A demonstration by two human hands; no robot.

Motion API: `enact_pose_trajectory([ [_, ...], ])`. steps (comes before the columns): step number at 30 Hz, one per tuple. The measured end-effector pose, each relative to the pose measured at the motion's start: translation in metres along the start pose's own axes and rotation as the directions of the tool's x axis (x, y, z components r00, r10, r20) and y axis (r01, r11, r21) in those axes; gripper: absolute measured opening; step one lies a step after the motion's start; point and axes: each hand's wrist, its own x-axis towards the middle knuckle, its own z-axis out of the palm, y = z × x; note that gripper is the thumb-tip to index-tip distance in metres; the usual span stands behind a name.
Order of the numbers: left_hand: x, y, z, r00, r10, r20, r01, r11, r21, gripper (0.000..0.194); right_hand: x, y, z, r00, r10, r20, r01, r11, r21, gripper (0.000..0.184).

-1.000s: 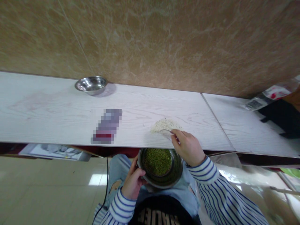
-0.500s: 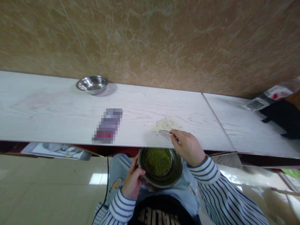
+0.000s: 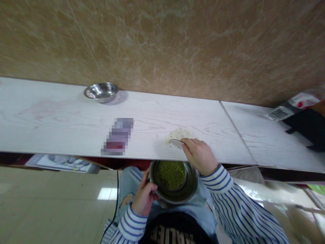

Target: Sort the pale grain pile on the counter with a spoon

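My left hand (image 3: 145, 197) grips the left rim of a steel bowl (image 3: 191, 193), thumb on top of the rim. The bowl rests tilted on my lap, against the table's front edge. Green mung beans (image 3: 170, 174) lie in its left part. My right hand (image 3: 200, 154) is above the table edge, fingers pinched on a thin, curved, see-through piece (image 3: 175, 142) with a darker rim; its exact kind is unclear. That piece touches the near side of a small heap of white grains (image 3: 181, 134), like rice, with dark specks among them.
A shiny steel bowl (image 3: 101, 92) stands by the wall at the back left. A blurred-out flat item (image 3: 118, 135) lies left of the grain heap. Far right are a clear plastic package (image 3: 286, 108) and a black object (image 3: 307, 125). An open drawer (image 3: 93, 168) juts out below the table.
My right hand has shifted slightly left, bringing the see-through piece further along the heap's near edge. My left hand and the bowl of beans keep their place.
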Motion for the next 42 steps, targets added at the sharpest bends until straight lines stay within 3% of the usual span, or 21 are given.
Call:
enact_pose_trajectory([
  [9, 0.001, -0.002, 0.0, 0.999, -0.008, -0.031, 0.008, 1.0, -0.004, 0.081, -0.006, 0.006, -0.009, 0.999, -0.045, 0.003, 0.045, 0.999, 0.016, 0.021],
  [42, 0.0, -0.002, 0.004, 1.0, -0.01, -0.012, 0.011, 0.999, 0.035, 0.074, -0.022, 0.013, -0.005, 0.999, -0.032, 0.014, 0.03, 0.991, 0.13, 0.021],
])
